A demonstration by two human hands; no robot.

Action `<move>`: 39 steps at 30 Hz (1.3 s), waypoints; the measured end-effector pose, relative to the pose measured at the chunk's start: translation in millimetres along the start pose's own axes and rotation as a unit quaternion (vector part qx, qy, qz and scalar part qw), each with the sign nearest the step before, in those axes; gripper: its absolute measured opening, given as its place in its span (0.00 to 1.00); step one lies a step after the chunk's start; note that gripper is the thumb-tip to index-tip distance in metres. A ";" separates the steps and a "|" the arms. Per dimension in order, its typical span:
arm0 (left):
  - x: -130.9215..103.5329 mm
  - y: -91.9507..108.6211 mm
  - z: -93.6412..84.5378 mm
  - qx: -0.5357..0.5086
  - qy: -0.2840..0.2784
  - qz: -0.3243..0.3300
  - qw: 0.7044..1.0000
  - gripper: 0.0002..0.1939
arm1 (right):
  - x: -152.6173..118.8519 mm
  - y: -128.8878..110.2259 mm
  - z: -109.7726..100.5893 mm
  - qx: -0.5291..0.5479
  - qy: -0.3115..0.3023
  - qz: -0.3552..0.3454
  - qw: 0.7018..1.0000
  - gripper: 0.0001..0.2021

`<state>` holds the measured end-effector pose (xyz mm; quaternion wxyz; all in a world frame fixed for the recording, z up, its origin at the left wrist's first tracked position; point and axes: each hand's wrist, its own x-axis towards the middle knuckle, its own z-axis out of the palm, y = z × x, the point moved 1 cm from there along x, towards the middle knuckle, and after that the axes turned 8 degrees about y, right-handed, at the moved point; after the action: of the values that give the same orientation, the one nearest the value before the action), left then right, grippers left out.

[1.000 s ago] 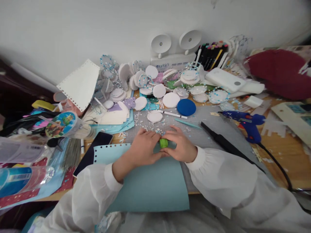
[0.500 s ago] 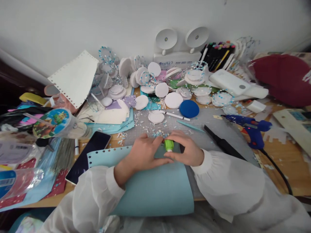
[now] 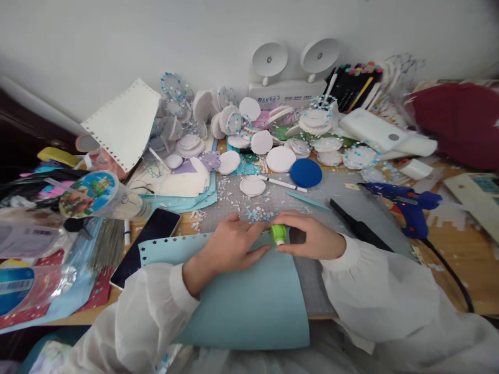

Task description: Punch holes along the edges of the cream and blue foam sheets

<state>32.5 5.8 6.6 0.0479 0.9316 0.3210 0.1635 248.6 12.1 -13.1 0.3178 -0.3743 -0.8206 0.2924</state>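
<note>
A light blue paper sheet [image 3: 249, 306] lies on the desk in front of me, with a row of small star-shaped holes along its top edge. My left hand [image 3: 230, 246] rests flat on the sheet, fingers spread. My right hand [image 3: 312, 236] grips a small green punch [image 3: 278, 234] at the sheet's upper right edge, right beside my left fingertips. Tiny blue and white paper bits [image 3: 257, 213] lie scattered just beyond both hands on a grey mat [image 3: 351, 200].
A black phone [image 3: 146, 244] lies left of the sheet. A blue glue gun [image 3: 405, 205] with its cord and a black tool [image 3: 354, 223] lie to the right. White foam discs [image 3: 280, 158], a blue disc [image 3: 306, 172], markers [image 3: 353, 85] and packets [image 3: 31, 280] crowd the back and left.
My right hand has slid the green punch to the right along the sheet's top edge. My left hand has flattened onto the sheet and let the punch go.
</note>
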 end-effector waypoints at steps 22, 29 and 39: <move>6.4 22.7 4.4 0.099 -0.004 -0.085 0.991 0.08 | 1.9 -10.1 15.7 0.042 0.032 0.054 0.997 0.13; -2.1 11.0 13.2 0.048 0.073 -0.076 0.993 0.06 | 4.1 -5.1 22.0 0.189 0.115 0.170 0.960 0.17; -6.0 15.5 9.2 0.027 0.106 -0.036 0.993 0.09 | 13.3 -4.5 19.8 0.361 0.159 0.253 0.884 0.17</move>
<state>40.1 -9.9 -0.7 -0.0058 0.8978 0.3619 0.2510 225.1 15.4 -18.3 0.4720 -0.4700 -0.4748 0.5752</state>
